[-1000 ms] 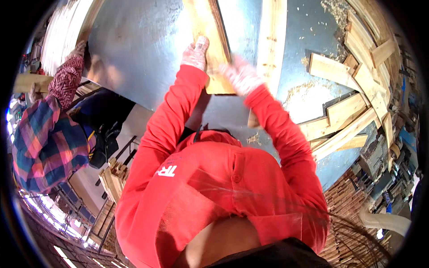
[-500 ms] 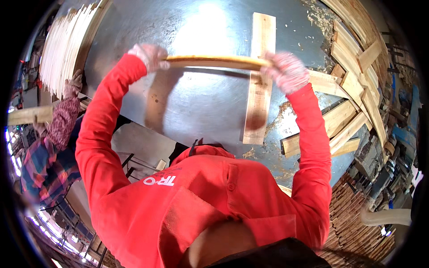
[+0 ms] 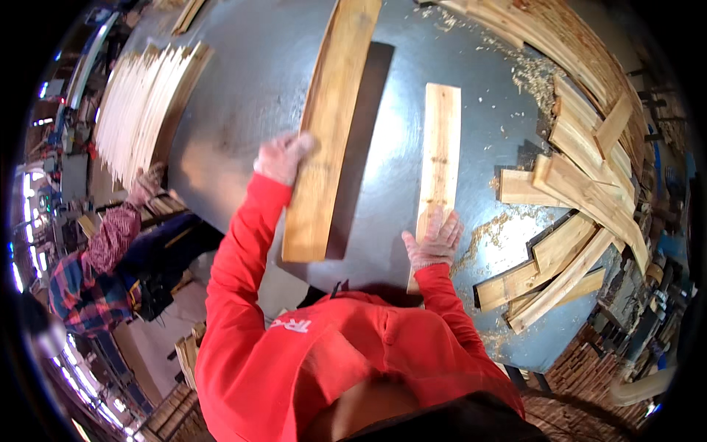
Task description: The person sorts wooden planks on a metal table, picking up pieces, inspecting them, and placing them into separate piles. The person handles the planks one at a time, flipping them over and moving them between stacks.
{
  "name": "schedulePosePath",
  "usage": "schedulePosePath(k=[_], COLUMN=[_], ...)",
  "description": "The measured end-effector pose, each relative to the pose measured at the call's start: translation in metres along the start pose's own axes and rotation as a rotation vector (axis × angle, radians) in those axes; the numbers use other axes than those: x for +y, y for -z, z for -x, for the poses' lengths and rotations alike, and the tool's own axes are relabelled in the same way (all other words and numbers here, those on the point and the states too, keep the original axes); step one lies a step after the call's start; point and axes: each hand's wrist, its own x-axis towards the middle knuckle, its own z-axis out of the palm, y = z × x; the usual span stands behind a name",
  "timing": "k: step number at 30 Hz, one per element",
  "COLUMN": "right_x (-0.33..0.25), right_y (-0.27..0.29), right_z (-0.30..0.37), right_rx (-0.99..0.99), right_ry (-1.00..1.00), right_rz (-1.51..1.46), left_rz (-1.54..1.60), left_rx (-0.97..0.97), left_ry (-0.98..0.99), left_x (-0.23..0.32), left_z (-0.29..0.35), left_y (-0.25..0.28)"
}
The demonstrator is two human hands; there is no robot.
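Observation:
My left hand [image 3: 283,157], in a pale thin glove, grips the left edge of a long wooden board [image 3: 335,118]. That plank points away from me, raised above the metal table [image 3: 247,140], and casts a dark shadow to its right. My right hand [image 3: 434,239], gloved the same way, rests with fingers stretched out on the near part of a narrower, paler board [image 3: 440,147] lying on the table. No grip by the right hand shows.
Loose boards [image 3: 589,199] lie crossed in a pile at the right, among wood shavings [image 3: 541,81]. A row of pale strips [image 3: 147,110] stands at the left edge, where another person's hand [image 3: 149,180] touches it. More planks [image 3: 530,22] curve along the far right.
The raised board has turned from lying crosswise between both hands to pointing away, now in my left hand alone. My right hand has let go and come down onto the paler board.

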Motion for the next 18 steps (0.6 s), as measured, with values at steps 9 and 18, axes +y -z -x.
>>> schedulePosePath(k=[9, 18], right_x=[-0.008, 0.068], right_y=[0.034, 0.106], right_z=[-0.025, -0.115], right_rx=[-0.219, -0.104], right_ry=[-0.151, 0.429], right_rz=[-0.177, 0.056], left_rz=[-0.458, 1.144], left_rx=[0.318, -0.866], left_ry=[-0.413, 0.589], left_x=[0.153, 0.003], left_z=[-0.248, -0.019], left_y=[0.078, -0.148])
